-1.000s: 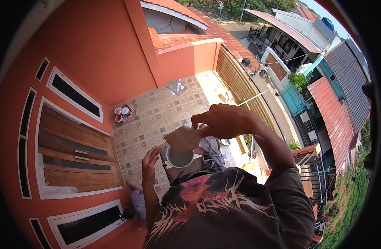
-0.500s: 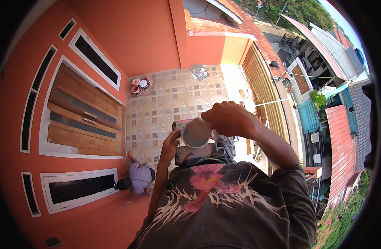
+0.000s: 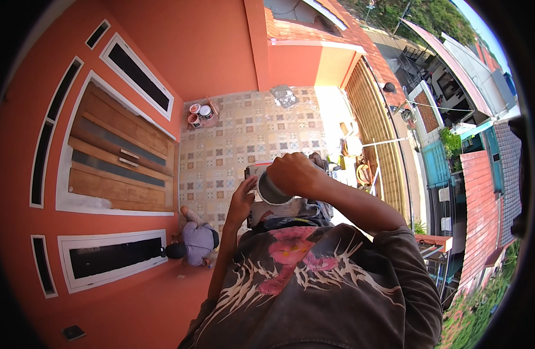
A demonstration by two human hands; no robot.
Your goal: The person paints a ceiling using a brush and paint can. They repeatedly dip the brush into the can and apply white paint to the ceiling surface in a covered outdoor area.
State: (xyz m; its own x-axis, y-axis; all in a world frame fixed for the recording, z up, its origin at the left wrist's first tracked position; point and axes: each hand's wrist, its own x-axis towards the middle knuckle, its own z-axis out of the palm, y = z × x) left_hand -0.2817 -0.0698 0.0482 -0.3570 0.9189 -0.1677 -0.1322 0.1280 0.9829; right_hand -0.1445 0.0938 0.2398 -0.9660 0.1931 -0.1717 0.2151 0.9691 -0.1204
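Note:
In front of my chest stands a round bucket (image 3: 273, 195) with a pale rim and a grey inside. The fingers of my left hand (image 3: 242, 200) are curled against its left rim. My right hand (image 3: 295, 174) is closed in a fist over its upper right part and covers much of the opening. What the right fist grips is hidden beneath the fingers. Under the bucket, a flat support with a red edge (image 3: 258, 164) shows only in part. Grey cloth lies at the right, near my waist.
A person (image 3: 196, 244) crouches low at the left by the orange wall. Small paint buckets (image 3: 200, 113) stand on the tiled floor (image 3: 221, 145) near the wooden door (image 3: 119, 151). A grey stained sheet (image 3: 285, 96) lies farther off. A slatted blind (image 3: 379, 125) hangs at the right.
My right fist has moved down and left, lower over the bucket. The tan flat piece seen below it earlier is now hidden. My left hand stays at the rim.

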